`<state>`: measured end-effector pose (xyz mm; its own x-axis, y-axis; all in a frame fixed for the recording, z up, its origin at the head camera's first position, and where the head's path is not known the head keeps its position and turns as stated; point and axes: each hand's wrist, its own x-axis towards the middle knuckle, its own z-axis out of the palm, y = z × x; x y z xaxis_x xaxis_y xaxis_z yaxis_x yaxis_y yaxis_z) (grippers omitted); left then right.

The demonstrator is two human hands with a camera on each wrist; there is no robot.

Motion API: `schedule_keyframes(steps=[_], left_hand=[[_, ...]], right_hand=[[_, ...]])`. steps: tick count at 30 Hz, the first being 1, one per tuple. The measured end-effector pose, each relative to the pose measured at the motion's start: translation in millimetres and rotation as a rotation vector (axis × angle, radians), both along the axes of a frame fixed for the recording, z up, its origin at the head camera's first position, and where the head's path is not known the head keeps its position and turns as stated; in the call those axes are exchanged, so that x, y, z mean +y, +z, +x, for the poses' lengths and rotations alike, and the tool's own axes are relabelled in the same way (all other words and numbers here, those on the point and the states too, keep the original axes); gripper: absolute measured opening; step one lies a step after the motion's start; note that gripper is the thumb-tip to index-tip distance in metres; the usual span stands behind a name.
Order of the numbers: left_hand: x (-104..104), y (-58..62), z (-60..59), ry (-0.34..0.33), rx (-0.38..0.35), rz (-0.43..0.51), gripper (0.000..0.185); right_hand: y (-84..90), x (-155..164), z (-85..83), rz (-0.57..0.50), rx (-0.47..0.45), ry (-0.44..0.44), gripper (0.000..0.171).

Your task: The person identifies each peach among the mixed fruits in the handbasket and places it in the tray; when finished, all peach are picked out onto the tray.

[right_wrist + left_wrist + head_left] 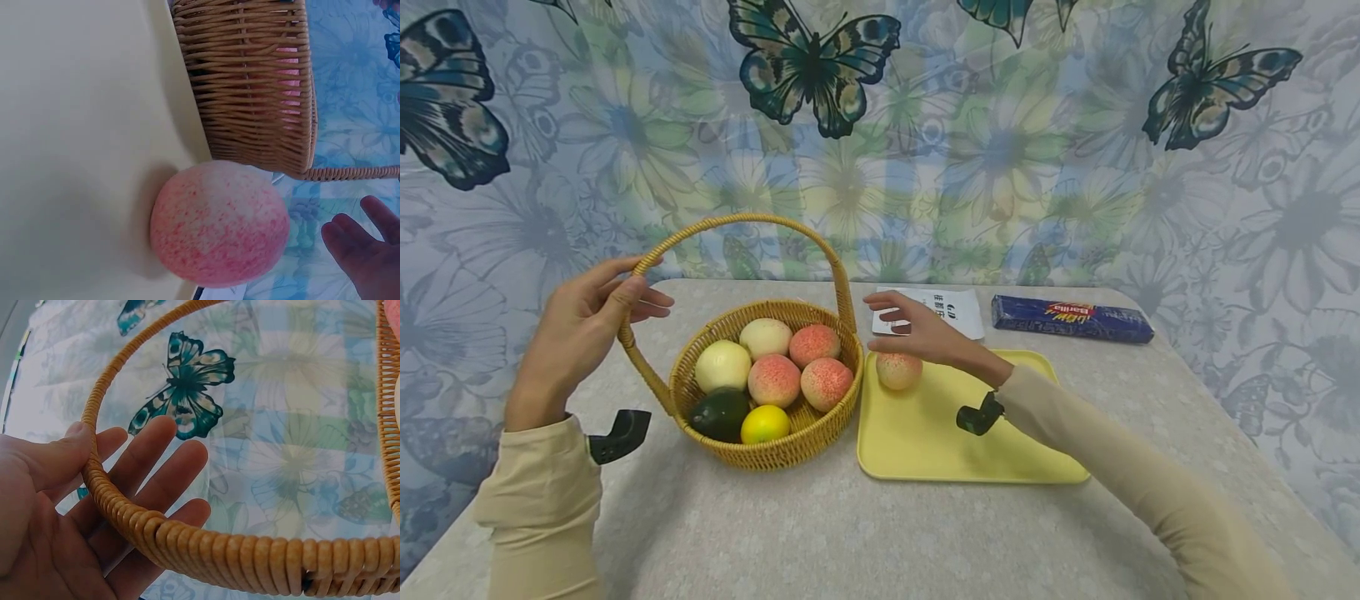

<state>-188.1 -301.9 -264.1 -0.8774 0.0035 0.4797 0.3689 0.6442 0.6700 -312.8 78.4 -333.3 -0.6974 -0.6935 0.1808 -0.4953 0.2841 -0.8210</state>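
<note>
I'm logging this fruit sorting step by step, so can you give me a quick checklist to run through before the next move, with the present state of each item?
1. Left hand steadies the basket handle, thumb on it, fingers straight: ok.
2. Right hand is free, open above the tray: ok.
3. Peach sits on the yellow tray, near its corner by the basket: ok.
4. Basket stands upright on the table: ok.
5. Bare tray space remains for more fruit: ok.
6. Peach is at rest, not rolling: cannot tell.
</note>
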Motion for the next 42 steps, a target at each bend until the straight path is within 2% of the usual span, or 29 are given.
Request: schedule_keyframes(steps=[14,31,42], left_hand=[[-0.5,-0.4,-1.8,-0.010,-0.003,0.006,0.039],[-1.4,0.4,-1.5,-0.010,-0.002,0.006,0.037],[-1.6,0.6,-1.9,-0.002,-0.008,-0.007,0.038]], right_hand=[[4.2,-25.6,4.0,0.056,0.007,0.171,0.068],[5.0,-49.5,0.8,0.213,0.061,0.285,0.075],[-2.3,-59.5,-1.3,0.250,0.022,0.338,0.076]])
